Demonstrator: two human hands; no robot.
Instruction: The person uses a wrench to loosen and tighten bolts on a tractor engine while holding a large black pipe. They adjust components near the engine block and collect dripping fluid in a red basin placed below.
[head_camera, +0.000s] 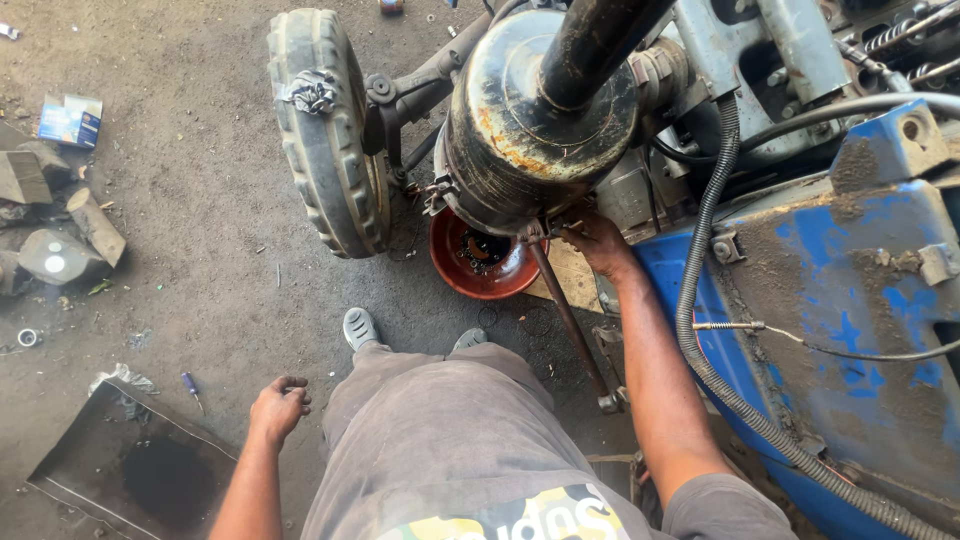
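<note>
Right hand (597, 243) reaches under black canister (535, 120), fingers hidden, grip unclear. Red bowl (480, 262) directly beneath; keep it centred there. Left hand (279, 405) loosely curled, empty, above floor (200, 200).

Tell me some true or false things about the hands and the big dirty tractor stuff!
1. The right hand reaches under the black canister. True.
2. The left hand holds the screwdriver. False: it hangs free, and the screwdriver lies on the ground.
3. The bowl under the canister is red. True.
4. The tyre lies flat on the ground. False: it stands upright.
</note>
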